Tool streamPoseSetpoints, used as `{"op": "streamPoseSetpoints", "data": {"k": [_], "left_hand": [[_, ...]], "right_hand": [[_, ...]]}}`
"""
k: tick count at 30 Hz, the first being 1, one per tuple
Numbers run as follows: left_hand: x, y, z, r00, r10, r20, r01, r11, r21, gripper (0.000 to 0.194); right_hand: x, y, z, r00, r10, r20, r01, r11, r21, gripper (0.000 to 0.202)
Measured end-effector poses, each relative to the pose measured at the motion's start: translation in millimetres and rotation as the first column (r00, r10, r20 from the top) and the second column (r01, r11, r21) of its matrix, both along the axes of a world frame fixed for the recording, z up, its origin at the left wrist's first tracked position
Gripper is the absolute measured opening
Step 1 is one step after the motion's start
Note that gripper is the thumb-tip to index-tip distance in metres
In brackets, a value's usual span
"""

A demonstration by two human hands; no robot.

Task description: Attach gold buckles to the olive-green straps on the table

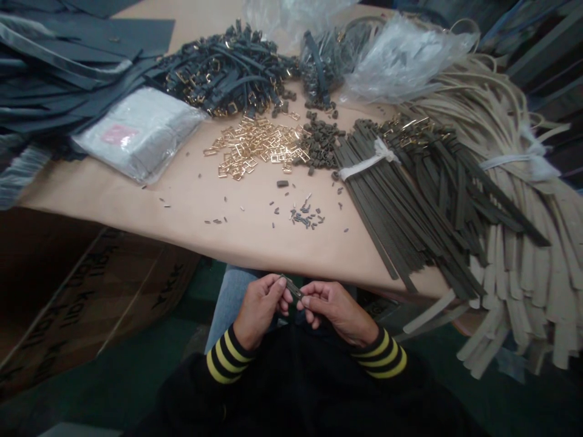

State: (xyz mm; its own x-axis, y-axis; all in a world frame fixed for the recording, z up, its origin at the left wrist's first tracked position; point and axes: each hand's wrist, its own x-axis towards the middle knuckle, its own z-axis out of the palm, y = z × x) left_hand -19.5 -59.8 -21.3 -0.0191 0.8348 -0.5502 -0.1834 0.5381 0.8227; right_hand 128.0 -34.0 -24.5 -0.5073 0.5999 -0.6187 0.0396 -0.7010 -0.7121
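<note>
Below the table's near edge, in front of my body, my left hand [260,306] and my right hand [339,311] are close together. Both pinch a short, dark olive strap piece [290,285] between thumb and fingers. A slim, light detail shows along it, too small to name. Just beyond the hands, small dark pins or tips [304,217] lie scattered on the paper-covered table [255,240]. Farther back are a pile of gold buckles [255,145] and a heap of dark olive strap loops [321,142].
Tied dark olive straps [387,188] and long beige straps [528,206] overhang the table at right. Black buckled straps [228,70] and a clear plastic bag [405,57] lie behind. A wrapped white packet [141,133] sits at left, above a cardboard box [91,297].
</note>
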Motion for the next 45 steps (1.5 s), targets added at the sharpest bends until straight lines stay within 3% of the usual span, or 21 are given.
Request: {"op": "streamPoseSetpoints", "data": {"k": [3, 6, 9, 12, 17, 21, 26, 29, 33, 37, 41, 45], "left_hand": [[0, 1, 1.5, 0.998, -0.023, -0.057, 0.024, 1.000, 0.014, 0.024], [2, -2, 8.1, 0.965, -0.127, -0.231, 0.148, 0.986, 0.075, 0.020], [2, -2, 16.4, 0.859, -0.205, -0.469, 0.307, 0.939, 0.153, 0.019], [-6, 11, 25.0, 0.766, -0.218, -0.605, 0.443, 0.860, 0.252, 0.021], [-41, 71, 40.8, 0.615, 0.029, -0.788, 0.495, 0.764, 0.414, 0.018], [-60, 132, 47.0, 0.447, 0.142, -0.883, 0.595, 0.690, 0.412, 0.017], [-39, 186, 51.9, 0.257, 0.131, -0.957, 0.699, 0.659, 0.278, 0.018], [-14, 206, 50.0, 0.191, 0.071, -0.979, 0.697, 0.693, 0.186, 0.015], [7, 223, 39.7, 0.201, 0.032, -0.979, 0.667, 0.728, 0.160, 0.008], [11, 232, 33.4, 0.249, 0.008, -0.969, 0.636, 0.753, 0.169, 0.005], [12, 236, 35.8, 0.324, -0.029, -0.946, 0.601, 0.779, 0.182, 0.006], [17, 232, 42.3, 0.444, -0.039, -0.895, 0.565, 0.788, 0.245, 0.003]], "right_hand": [[-1, 2, 0.2, 0.999, 0.032, 0.023, -0.032, 0.999, 0.016, 0.030], [-2, 5, 5.9, 0.988, 0.129, 0.085, -0.139, 0.983, 0.122, 0.032], [0, 11, 16.0, 0.956, 0.226, 0.185, -0.269, 0.929, 0.256, 0.035], [1, 23, 24.9, 0.951, 0.220, 0.219, -0.281, 0.908, 0.310, 0.037], [0, 47, 31.0, 0.968, 0.082, 0.236, -0.155, 0.939, 0.308, 0.043], [-3, 60, 30.9, 0.975, 0.021, 0.221, -0.090, 0.948, 0.306, 0.046], [-6, 67, 30.5, 0.985, -0.012, 0.173, -0.036, 0.963, 0.267, 0.048], [-6, 70, 31.3, 0.990, -0.015, 0.139, -0.020, 0.968, 0.252, 0.049], [-5, 70, 30.4, 0.993, -0.020, 0.114, -0.010, 0.968, 0.251, 0.050], [-3, 69, 27.2, 0.997, -0.013, 0.072, -0.008, 0.960, 0.279, 0.047], [-3, 68, 26.6, 0.999, -0.014, 0.044, 0.000, 0.950, 0.311, 0.042], [-1, 66, 28.4, 0.998, -0.035, 0.058, 0.012, 0.935, 0.354, 0.037]]}}
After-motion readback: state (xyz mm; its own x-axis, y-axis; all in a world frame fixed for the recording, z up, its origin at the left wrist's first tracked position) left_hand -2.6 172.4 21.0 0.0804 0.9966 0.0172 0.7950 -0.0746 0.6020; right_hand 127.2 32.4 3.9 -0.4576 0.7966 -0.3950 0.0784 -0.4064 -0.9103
